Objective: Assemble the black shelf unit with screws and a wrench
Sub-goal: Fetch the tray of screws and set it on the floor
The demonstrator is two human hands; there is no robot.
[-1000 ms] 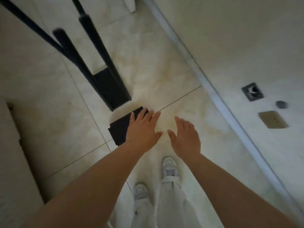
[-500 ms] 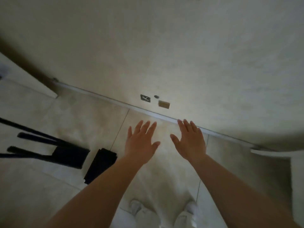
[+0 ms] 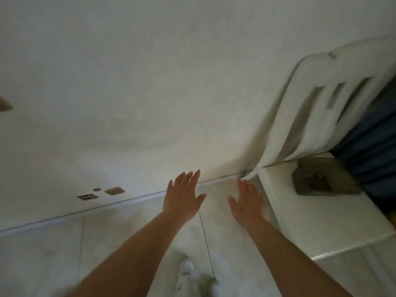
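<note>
**Pale tile, bare hands, no shelf parts in sight**

Pale floor tiles (image 3: 111,249) are filling the near part of the view, with thin grout lines running away toward the wall. At the very bottom edge, white shoes (image 3: 188,273) are showing between the two forearms, blurred.

Both arms are reaching forward over the floor. The left hand (image 3: 182,198) is hanging palm down with its fingers straight and slightly spread, grasping nothing. The right hand (image 3: 248,202) is doing the same just beside it, fingers released and extended, nothing in it. The two hands are lying near each other but apart, both hovering above the tiles short of the baseboard (image 3: 64,215).

To the right, a white table (image 3: 321,221) is standing against the wall, and a grey-brown pouch (image 3: 321,179) is lying flat on its far part. Beyond it a white chair (image 3: 334,108) with slotted back is leaning or standing, smeared by motion, with dark blue fabric (image 3: 368,142) at the far right.

Farther off, the wall (image 3: 150,82) is rising plain and off-white. Low on it at left, a dark wall socket (image 3: 87,197), a small round mark and a tan plate (image 3: 115,191) are sitting side by side.

The black shelf unit, the screws and the wrench are lying outside this view.
</note>
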